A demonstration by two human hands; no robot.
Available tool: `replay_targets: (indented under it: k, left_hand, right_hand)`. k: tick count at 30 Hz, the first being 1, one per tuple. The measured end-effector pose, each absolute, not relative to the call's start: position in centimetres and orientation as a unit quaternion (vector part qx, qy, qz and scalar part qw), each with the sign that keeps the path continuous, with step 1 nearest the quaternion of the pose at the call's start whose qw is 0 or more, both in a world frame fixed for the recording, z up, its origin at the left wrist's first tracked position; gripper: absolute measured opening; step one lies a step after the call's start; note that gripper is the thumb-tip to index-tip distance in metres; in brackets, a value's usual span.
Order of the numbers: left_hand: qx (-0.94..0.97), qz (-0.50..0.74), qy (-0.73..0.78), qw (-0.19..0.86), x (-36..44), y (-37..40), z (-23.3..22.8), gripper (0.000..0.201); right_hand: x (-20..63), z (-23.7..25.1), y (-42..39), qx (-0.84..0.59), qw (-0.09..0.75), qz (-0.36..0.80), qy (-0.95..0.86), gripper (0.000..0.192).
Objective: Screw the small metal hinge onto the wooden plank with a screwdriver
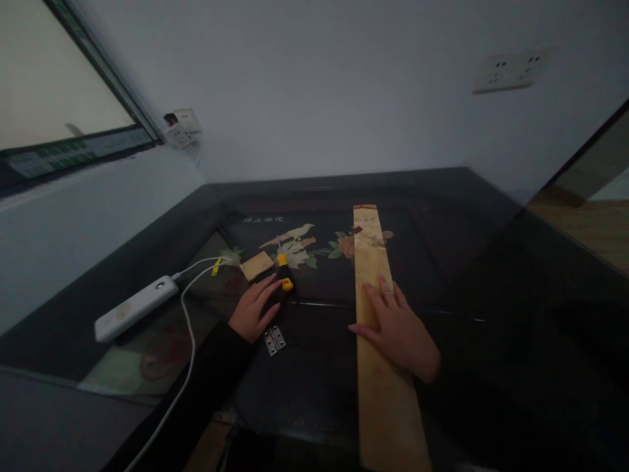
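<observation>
My right hand point(393, 321) lies across a long wooden board point(388, 413), fingers spread on its upper face. The board runs from the near edge toward the back of the dark table. My left hand point(254, 308) rests on the tabletop with its fingers apart, beside the handle end of a yellow-and-black screwdriver point(284, 270). The screwdriver's shaft points away from me. Just below the left hand lies a metal hinge point(274, 340), opened flat, with screw holes showing. A small flat wooden piece point(256, 265) sits left of the screwdriver.
A white power bank point(136, 308) lies at the left, with a white cable point(190, 328) running from it and toward me. The dark table point(314, 380) has a flower-and-bird picture on top. Wall sockets point(511, 69) are on the wall behind; a window point(63, 85) is upper left.
</observation>
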State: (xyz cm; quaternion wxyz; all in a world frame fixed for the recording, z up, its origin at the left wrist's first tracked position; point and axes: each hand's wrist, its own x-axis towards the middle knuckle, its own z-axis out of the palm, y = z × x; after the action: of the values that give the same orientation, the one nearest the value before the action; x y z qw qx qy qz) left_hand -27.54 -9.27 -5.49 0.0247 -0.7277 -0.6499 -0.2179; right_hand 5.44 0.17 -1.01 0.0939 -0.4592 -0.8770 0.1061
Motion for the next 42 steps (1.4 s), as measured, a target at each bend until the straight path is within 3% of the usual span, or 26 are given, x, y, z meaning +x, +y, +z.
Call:
replay_targets:
  k: [9,22,27,42]
  left_hand:
    - [-0.72,-0.245,-0.649,0.009,-27.1,-8.4,-5.1,0.058]
    - [-0.735,-0.206,-0.645,0.031,-25.9,-5.2,-3.8,0.049]
    - [-0.73,-0.204,-0.651,0.036,-25.4,-3.9,-3.5,0.047]
    - [-0.713,-0.257,-0.653,-0.003,-26.2,-4.2,-3.8,0.047]
  right_hand:
    - [2.9,-1.5,0.7,-0.402,0.124,0.12,-0.899,0.082]
    - [-4.0,-1.0,3.8,-0.288,0.102,0.201,-0.931,0.09]
    - [-6.6,-0.7,5.5,-0.248,0.11,0.194,-0.943,0.084]
    - [-8.0,-1.1,7.3,-0.247,0.112,0.204,-0.941,0.087]
